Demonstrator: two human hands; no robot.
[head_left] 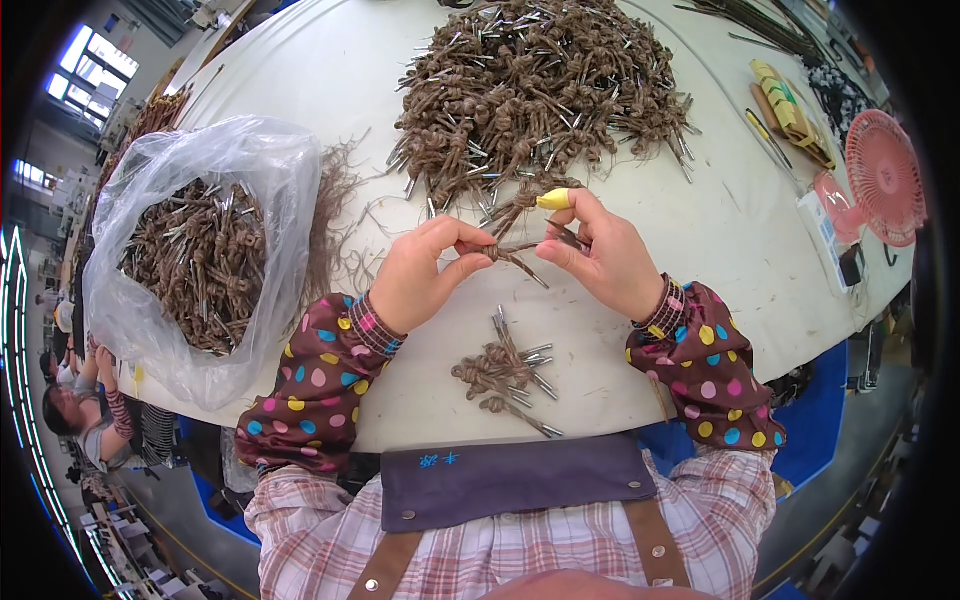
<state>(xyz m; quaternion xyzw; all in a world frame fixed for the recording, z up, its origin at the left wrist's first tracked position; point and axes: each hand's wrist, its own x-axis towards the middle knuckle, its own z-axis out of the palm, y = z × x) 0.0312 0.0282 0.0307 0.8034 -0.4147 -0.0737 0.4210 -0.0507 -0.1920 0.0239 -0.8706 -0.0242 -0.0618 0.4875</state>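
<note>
Two hands: left hand [425, 275] and right hand [600, 250] both pinch one knotted brown cord [515, 248], frame centre.
Near edge: small cord pile [505, 372] lies just inside.
Open room: bare table [720, 220] right of hands.

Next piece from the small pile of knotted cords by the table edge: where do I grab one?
Best guess: take a cord in the small pile by its brown knot, not its metal tip, coming from above. The knots bulge on top; the thin tips splay right and look slippery. Both left hand and right hand now pinch another cord.
</note>
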